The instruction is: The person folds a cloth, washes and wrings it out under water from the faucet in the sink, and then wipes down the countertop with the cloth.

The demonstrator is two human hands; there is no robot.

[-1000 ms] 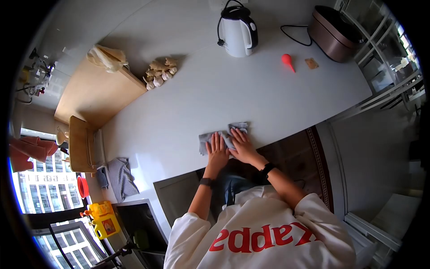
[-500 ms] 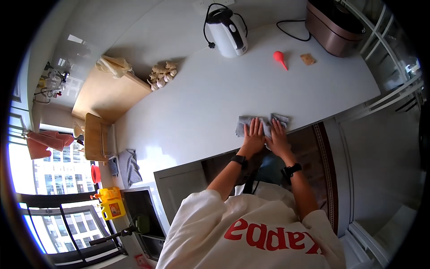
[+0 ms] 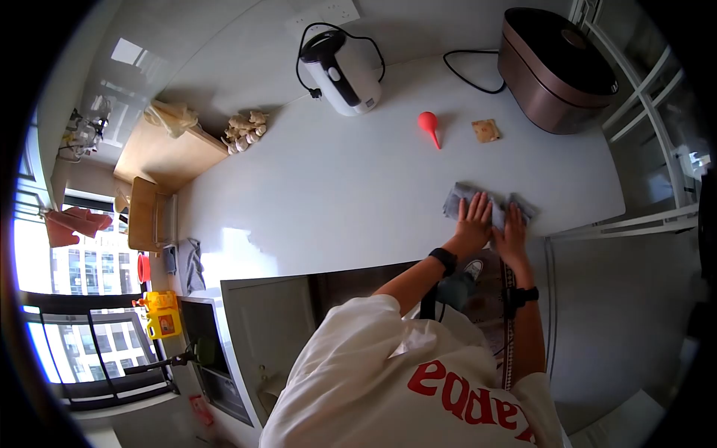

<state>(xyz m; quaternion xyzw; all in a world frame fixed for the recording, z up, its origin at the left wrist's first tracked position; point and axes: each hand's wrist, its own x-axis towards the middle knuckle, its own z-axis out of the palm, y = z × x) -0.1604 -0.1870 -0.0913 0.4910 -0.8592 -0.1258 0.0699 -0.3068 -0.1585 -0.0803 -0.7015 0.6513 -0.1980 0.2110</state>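
On the white countertop [image 3: 336,187], a grey cloth [image 3: 461,196] lies crumpled near the front edge. My left hand [image 3: 472,225] presses flat on its middle, fingers stretched forward. Close beside it, my right hand [image 3: 511,240] lies flat on the cloth's right part, its fingers also straight. Parts of the cloth are hidden under both palms. Further back on the counter are a red rubber bulb [image 3: 427,122] with a thin nozzle and a small brown square packet [image 3: 485,131].
A white kettle [image 3: 345,75] with its cord stands at the back. A rice cooker [image 3: 549,86] sits back right, near a white rack [image 3: 635,97]. Ginger and garlic [image 3: 245,132] lie beside a wooden board [image 3: 168,153] on the left. Another grey cloth [image 3: 193,267] lies near the sink [image 3: 213,343].
Both hands and the cloth have moved right along the counter, towards its right end. The camera view has shifted too. My hands remain flat on the cloth.
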